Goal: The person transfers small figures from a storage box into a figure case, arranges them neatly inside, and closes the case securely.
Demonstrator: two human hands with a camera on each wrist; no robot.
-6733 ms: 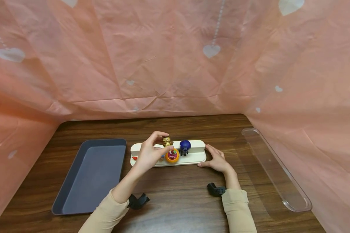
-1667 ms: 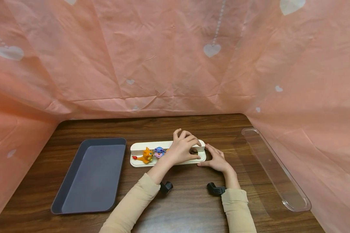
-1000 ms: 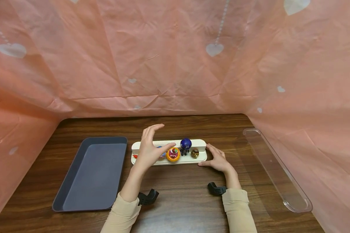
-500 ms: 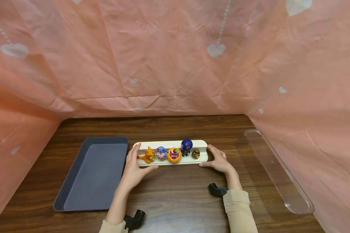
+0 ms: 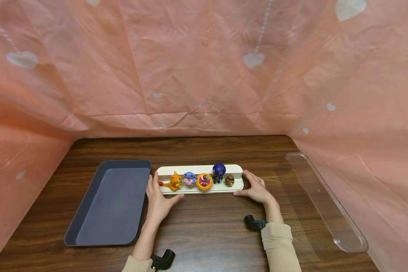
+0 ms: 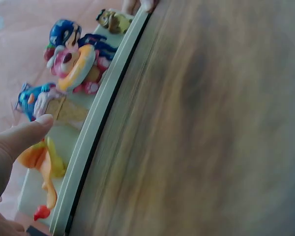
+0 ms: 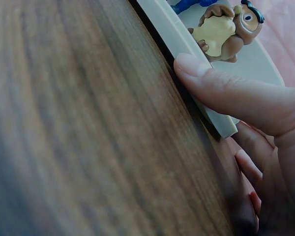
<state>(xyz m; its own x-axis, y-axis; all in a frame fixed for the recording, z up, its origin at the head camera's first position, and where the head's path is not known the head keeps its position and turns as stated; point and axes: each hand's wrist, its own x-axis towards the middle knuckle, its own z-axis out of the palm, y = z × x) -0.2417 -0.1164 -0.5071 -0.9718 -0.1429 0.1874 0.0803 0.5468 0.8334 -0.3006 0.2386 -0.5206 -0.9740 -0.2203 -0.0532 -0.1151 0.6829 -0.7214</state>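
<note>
A white stepped display base (image 5: 193, 169) bears a row of toy figures. From left to right stand an orange dragon (image 5: 175, 181), a blue figure (image 5: 189, 178) on an ice-cream cone, a pink bear in a yellow-orange ring (image 5: 204, 182), a blue-headed figure (image 5: 219, 170) and a brown owl (image 5: 229, 181). My left hand (image 5: 158, 202) lies at the base's left end, fingers extended, thumb (image 6: 19, 137) stretched out in front of the figures in the left wrist view. My right hand (image 5: 257, 190) grips the right end, its thumb (image 7: 221, 88) against the front edge beside the owl.
A dark grey tray (image 5: 107, 204) lies on the wooden table (image 5: 204, 230), left of my left hand. A long clear plastic cover (image 5: 326, 200) lies to the right. Pink cloth (image 5: 197, 75) with hearts hangs behind and along the sides.
My left hand held the owl over the base earlier; the owl now stands at its right end. That hand let go and moved to the left end. My right hand stayed put.
</note>
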